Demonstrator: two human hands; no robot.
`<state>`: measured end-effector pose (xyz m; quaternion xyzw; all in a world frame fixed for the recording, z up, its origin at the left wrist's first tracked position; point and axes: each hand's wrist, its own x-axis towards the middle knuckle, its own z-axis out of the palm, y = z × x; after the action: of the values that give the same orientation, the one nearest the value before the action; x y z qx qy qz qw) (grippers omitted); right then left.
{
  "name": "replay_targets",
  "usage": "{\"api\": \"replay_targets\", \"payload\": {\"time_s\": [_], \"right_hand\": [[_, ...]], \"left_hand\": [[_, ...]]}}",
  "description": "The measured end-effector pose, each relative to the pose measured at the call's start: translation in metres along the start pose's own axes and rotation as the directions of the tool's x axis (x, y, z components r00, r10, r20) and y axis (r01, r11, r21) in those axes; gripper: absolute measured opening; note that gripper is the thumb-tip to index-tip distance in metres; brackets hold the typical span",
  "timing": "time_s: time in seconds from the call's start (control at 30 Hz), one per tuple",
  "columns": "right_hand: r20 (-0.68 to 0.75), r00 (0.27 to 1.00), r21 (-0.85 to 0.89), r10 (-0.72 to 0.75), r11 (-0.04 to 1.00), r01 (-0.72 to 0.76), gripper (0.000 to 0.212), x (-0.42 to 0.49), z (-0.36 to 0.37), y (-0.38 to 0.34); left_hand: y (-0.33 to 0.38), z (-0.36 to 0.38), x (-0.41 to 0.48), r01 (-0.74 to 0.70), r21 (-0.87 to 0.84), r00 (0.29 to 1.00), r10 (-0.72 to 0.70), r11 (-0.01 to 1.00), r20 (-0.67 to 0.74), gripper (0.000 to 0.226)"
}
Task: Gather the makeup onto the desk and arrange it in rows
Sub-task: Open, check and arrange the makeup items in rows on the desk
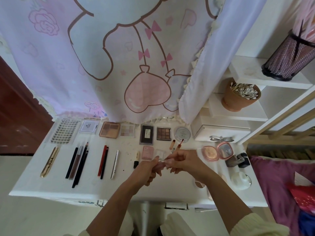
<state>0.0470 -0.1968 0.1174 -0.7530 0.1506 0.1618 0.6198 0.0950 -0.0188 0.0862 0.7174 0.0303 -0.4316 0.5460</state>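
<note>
Bright, soft daylight, diffused through curtain (119,65). Shadows on table (119,188) faint; no glare. Strong fisheye bowing at edges; shelf (247,114) leans. Left hand (148,169), right hand (184,160) and tube (161,165) between them motion-blurred. Periphery soft.

Flat eyeshadow palettes (110,129) line the white counter's (119,184) far edge; slim black and red pencils (102,160) lie parallel nearer; fingers (170,159) pinch a pale pink tube (159,165).

I'm looking down into a bedroom corner of a home: a white desk (119,189) low in frame, a pink cartoon curtain (102,57) across the top, white shelves (252,116) at right (a pot (235,103) of cotton swabs (243,91) on one), and purple bedding (272,184) lower right.
</note>
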Motion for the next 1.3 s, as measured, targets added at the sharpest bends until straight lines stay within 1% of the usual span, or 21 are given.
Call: {"api": "replay_targets", "payload": {"time_s": [0.1, 0.2, 0.27, 0.33, 0.43, 0.53, 0.7, 0.77, 0.8, 0.93, 1.03, 1.1, 1.2, 1.3], "right_hand": [[-0.011, 0.999, 0.017, 0.033, 0.999, -0.032, 0.021, 0.000, 0.001, -0.001], [-0.060, 0.994, -0.029, 0.086, 0.996, -0.088, 0.030, 0.003, 0.005, -0.002], [-0.086, 0.992, -0.056, 0.087, 0.994, -0.092, 0.035, 0.005, 0.007, -0.002], [-0.095, 0.992, -0.048, 0.080, 0.995, -0.085, 0.033, 0.005, 0.007, -0.001], [-0.085, 0.995, -0.023, 0.057, 0.998, -0.059, 0.023, 0.007, 0.004, -0.001], [-0.091, 0.995, -0.025, 0.047, 0.998, -0.050, 0.022, 0.008, 0.003, 0.000], [-0.147, 0.986, -0.138, 0.074, 0.986, -0.095, 0.042, 0.010, 0.006, -0.002], [-0.140, 0.988, -0.126, 0.072, 0.988, -0.090, 0.044, 0.011, 0.006, -0.002], [-0.129, 0.989, -0.112, 0.067, 0.990, -0.081, 0.042, 0.012, 0.006, -0.002], [-0.073, 0.997, -0.056, 0.019, 0.998, -0.023, 0.021, 0.010, 0.000, -0.003], [-0.063, 0.998, -0.060, -0.011, 0.998, 0.007, 0.013, 0.009, -0.003, -0.004], [-0.065, 0.998, -0.061, -0.016, 0.998, 0.012, 0.011, 0.009, -0.003, -0.005], [-0.082, 0.996, -0.083, 0.018, 0.996, -0.024, 0.022, 0.010, -0.001, -0.005], [-0.147, 0.988, -0.127, 0.043, 0.990, -0.062, 0.037, 0.009, -0.002, -0.005]], "left_hand": [[0.001, 0.001, 0.001, 0.011, -0.017, 1.000, -0.011, 1.000, 0.007, 0.054], [0.000, 0.001, 0.002, 0.007, -0.002, 1.000, -0.007, 1.000, 0.003, 0.055], [0.000, 0.001, 0.002, -0.005, 0.016, 1.000, 0.005, 1.000, 0.001, 0.056], [0.000, 0.000, 0.002, -0.016, 0.032, 1.000, 0.016, 0.999, -0.005, 0.056], [0.001, -0.001, 0.001, -0.017, 0.032, 1.000, 0.018, 0.999, -0.008, 0.055], [0.003, -0.001, 0.000, -0.022, 0.017, 1.000, 0.022, 1.000, 0.004, 0.054], [0.006, 0.000, 0.000, -0.058, 0.035, 0.998, 0.058, 0.998, -0.007, 0.050], [0.007, -0.001, 0.000, -0.067, 0.039, 0.998, 0.067, 0.997, -0.013, 0.049], [0.006, -0.002, 0.000, -0.073, 0.044, 0.997, 0.073, 0.996, -0.018, 0.048], [0.007, -0.002, -0.001, -0.069, 0.048, 0.997, 0.070, 0.996, -0.017, 0.050], [0.009, -0.002, -0.003, -0.079, 0.047, 0.997, 0.079, 0.996, -0.003, 0.051], [0.010, -0.002, -0.004, -0.078, 0.043, 0.997, 0.078, 0.996, -0.001, 0.050], [0.011, -0.003, -0.004, -0.072, 0.038, 0.997, 0.073, 0.997, -0.011, 0.049], [0.011, -0.006, -0.003, -0.057, 0.004, 0.998, 0.057, 0.998, -0.034, 0.048]]}}
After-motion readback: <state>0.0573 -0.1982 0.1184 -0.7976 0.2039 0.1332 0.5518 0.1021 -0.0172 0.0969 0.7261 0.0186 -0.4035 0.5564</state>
